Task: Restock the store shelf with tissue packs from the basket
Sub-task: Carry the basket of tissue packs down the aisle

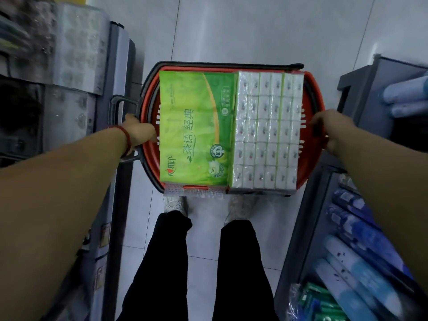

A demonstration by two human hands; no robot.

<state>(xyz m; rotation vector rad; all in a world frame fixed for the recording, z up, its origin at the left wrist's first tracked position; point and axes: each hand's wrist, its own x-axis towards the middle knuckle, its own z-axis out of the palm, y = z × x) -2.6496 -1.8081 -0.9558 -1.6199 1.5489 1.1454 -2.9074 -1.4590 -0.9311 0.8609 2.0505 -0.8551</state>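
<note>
A red basket [310, 93] with a dark rim hangs in front of me above the floor. Two big tissue packs fill it: a green pack [196, 126] with printed writing on the left, and a clear-wrapped pack of several small white packets [266, 133] on the right. My left hand [139, 133], with a red band at the wrist, grips the basket's left edge beside the green pack. On the opposite side, my right hand [328, 130] is closed on the right rim. The fingers of both hands are partly hidden by the basket.
A grey shelf unit [111, 93] with blurred wrapped goods runs along the left. Another shelf [356, 239] on the right holds blue and green packs. My legs and white shoes [176, 205] stand on the pale tiled floor [231, 31] of the narrow aisle.
</note>
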